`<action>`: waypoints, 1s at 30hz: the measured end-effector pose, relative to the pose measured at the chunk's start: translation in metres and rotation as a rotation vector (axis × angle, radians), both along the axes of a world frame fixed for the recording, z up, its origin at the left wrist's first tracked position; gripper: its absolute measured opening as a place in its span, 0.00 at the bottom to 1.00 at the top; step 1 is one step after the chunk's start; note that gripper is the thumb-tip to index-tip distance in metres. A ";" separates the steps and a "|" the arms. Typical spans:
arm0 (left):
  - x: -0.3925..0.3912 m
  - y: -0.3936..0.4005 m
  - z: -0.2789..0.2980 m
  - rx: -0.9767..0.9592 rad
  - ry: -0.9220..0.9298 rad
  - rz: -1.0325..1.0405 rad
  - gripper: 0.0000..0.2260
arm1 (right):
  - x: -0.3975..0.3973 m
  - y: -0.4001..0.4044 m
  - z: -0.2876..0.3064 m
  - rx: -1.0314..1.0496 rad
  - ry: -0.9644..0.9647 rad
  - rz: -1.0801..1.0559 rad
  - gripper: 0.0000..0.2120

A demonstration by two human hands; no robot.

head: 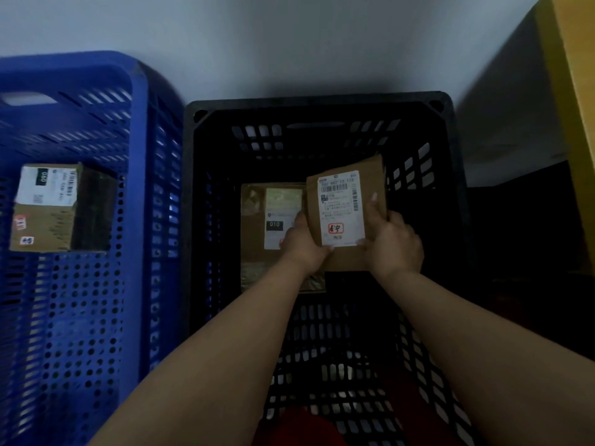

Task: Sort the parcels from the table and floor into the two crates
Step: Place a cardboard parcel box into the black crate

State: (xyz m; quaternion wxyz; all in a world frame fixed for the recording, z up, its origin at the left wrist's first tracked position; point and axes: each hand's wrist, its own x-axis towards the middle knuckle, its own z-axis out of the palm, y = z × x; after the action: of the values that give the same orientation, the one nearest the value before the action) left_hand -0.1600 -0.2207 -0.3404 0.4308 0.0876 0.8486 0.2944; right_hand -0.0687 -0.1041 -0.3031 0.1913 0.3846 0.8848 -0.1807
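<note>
We see a plain pale grey-white wall (pixel 289 37) filling the top of the view, bare and evenly toned. The light is dim and cool, and a soft dark shadow (pixel 322 88) lies low on the wall. At the far right a yellow panel (pixel 570 91) rises at a slant, with a greyer shaded stretch of wall beside it. Below that, the right side falls into near-black darkness (pixel 528 252) where we cannot make out surfaces. At the bottom, a red floor (pixel 415 400) shows in patches.
</note>
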 end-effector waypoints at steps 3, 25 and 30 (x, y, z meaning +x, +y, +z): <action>0.000 0.002 0.001 0.000 -0.019 0.003 0.31 | 0.003 -0.002 -0.002 -0.022 0.024 -0.016 0.39; -0.024 -0.077 0.076 -0.003 0.229 0.254 0.31 | -0.038 -0.065 0.042 -0.352 0.194 -0.156 0.40; -0.004 -0.079 0.068 -0.154 0.329 0.001 0.37 | -0.060 -0.074 0.022 -0.512 0.148 -0.090 0.47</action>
State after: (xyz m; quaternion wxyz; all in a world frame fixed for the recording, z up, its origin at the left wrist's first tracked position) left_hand -0.1645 -0.2998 -0.2727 0.2914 0.1012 0.9277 0.2105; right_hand -0.1284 -0.1783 -0.2811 0.2089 0.3483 0.8040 -0.4343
